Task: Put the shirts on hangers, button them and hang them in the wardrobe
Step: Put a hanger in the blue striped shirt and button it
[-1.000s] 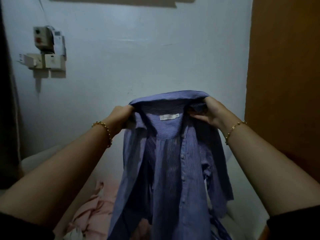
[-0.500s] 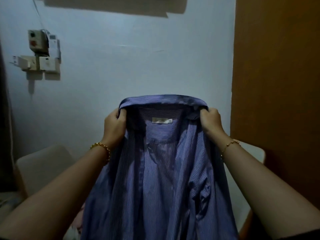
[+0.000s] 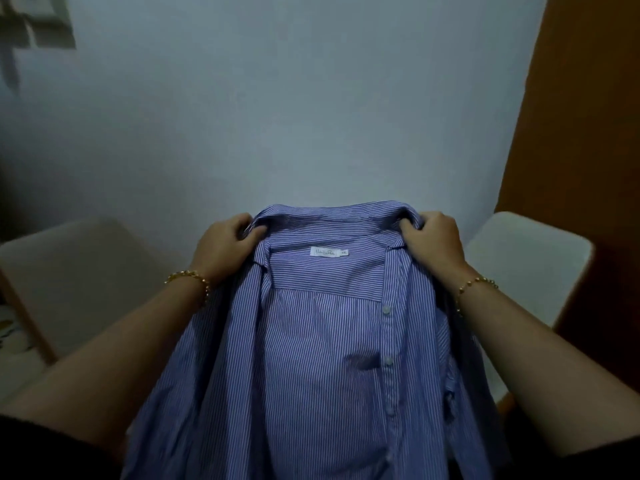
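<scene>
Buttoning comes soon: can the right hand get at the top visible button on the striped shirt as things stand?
Probably yes: the button lies uncovered just below the right hand, with nothing between them. But that hand grips the collar, so it must let go first.

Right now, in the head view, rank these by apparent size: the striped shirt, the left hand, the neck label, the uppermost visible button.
Largest to smallest:
1. striped shirt
2. left hand
3. neck label
4. uppermost visible button
No two look alike.
</scene>
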